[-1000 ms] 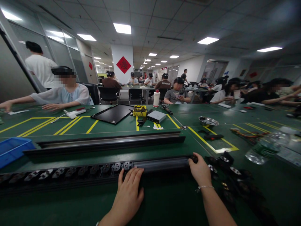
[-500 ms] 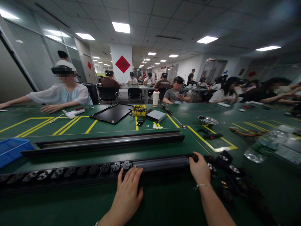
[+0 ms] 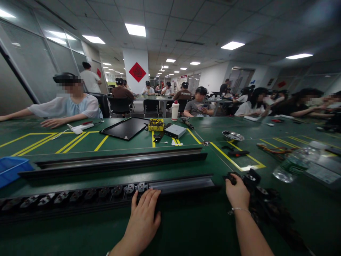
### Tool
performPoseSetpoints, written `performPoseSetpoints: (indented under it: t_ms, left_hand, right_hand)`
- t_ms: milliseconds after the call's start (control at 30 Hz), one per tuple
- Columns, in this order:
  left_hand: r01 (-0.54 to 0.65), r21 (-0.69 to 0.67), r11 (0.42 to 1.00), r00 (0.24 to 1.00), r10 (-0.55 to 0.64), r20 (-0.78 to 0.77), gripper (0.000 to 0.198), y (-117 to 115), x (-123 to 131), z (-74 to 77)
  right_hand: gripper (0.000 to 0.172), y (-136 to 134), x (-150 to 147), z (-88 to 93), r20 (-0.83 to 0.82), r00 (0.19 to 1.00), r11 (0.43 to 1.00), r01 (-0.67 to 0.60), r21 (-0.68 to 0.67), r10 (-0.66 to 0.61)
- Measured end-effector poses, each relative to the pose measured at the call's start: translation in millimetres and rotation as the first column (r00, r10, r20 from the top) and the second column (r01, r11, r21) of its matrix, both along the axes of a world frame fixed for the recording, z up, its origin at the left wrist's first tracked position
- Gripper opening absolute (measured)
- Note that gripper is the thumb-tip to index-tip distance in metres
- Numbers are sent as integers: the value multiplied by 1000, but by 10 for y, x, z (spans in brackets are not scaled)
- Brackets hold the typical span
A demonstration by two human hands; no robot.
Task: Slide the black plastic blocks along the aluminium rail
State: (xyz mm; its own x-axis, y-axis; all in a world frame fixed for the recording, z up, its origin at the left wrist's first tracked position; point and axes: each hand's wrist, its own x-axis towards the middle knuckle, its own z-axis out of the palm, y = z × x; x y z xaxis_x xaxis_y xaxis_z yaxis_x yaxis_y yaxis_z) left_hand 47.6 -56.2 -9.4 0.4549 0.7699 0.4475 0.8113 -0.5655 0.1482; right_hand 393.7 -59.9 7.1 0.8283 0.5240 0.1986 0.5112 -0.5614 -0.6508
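Observation:
A long black channel (image 3: pixel 183 185) lies across the table in front of me, its left part filled with a row of black socket modules (image 3: pixel 117 191). My left hand (image 3: pixel 145 209) rests on the channel beside the last module, fingers stretched out over its top and thumb apart on the near side. Beyond the channel's right end, my right hand (image 3: pixel 238 192) is closed around a small black part (image 3: pixel 232 179), mostly covered by the fingers. Just right of that hand lies a heap of loose black modules (image 3: pixel 271 202), dark and partly hidden by my forearm.
Behind the channel lies another long black rail (image 3: pixel 119 160). A blue bin (image 3: pixel 13 170) stands at the left edge, a water bottle (image 3: pixel 295 165) at the right. Farther back are a black panel (image 3: pixel 126 127), a grey box (image 3: pixel 175 131) and a metal bowl (image 3: pixel 233 136). People sit around.
My right hand has moved right, from the channel's right end to the edge of the heap, with a black part in its fingers. My left hand stays on the channel.

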Motion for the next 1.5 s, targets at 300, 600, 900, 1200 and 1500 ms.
performPoseSetpoints:
  t_ms: [300,600,900,1200,1500]
  left_hand:
    - [2,2,1000,1000,-2,-10,55,3,-12,-25]
    - [1,25,1000,1000,-1,-12,56,3,-14,-23]
    - [5,13,1000,1000,-5,-26,61,-3,-13,-18]
    - [-49,141,989,996,39,75,46,-18,-140,144]
    - [-152,216,965,980,176,-95,52,156,-707,35]
  right_hand:
    - [49,12,146,-166,122,991,995,-45,-85,55]
    - [43,-96,45,-96,233,965,981,154,-114,-125]
    - [44,-28,-174,-9,446,871,976,146,162,-204]
    - [45,96,-1391,47,613,658,823,-567,21,438]
    - [42,165,-2463,19,318,591,615,-788,31,741]
